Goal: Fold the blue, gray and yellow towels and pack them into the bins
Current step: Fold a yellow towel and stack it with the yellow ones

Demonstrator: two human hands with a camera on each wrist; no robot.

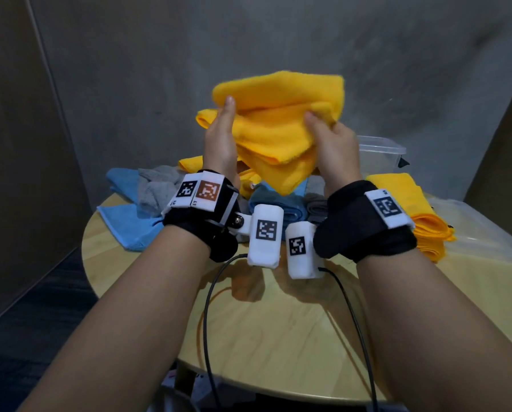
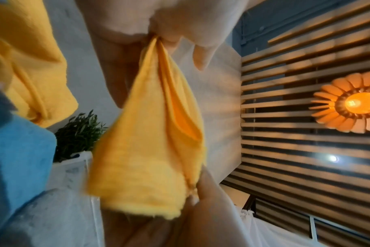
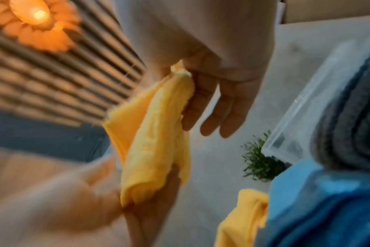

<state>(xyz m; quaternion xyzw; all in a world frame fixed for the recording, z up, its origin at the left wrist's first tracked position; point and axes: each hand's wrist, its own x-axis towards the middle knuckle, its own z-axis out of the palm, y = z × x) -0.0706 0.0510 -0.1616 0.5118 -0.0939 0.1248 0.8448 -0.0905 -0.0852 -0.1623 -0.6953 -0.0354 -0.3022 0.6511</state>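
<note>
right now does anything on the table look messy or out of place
Yes. Blue towels and gray towels lie crumpled in a loose heap at the far left of the round wooden table, the blue one draping over its edge. The clear plastic bin behind looks unfilled. Both hands hold a yellow towel aloft.

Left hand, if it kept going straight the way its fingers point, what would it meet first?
The left hand points up and away, toward the gray wall. Past the yellow towel it holds, nothing else seems in line; depth is unclear.

Two hands: left hand point(image 1: 220, 135), right hand point(image 1: 335, 150). One yellow towel point(image 1: 278, 126) held up, two clear bins point(image 1: 379, 156), one round surface point(image 1: 278, 316); the towels lying beyond the hands cannot be counted.
</note>
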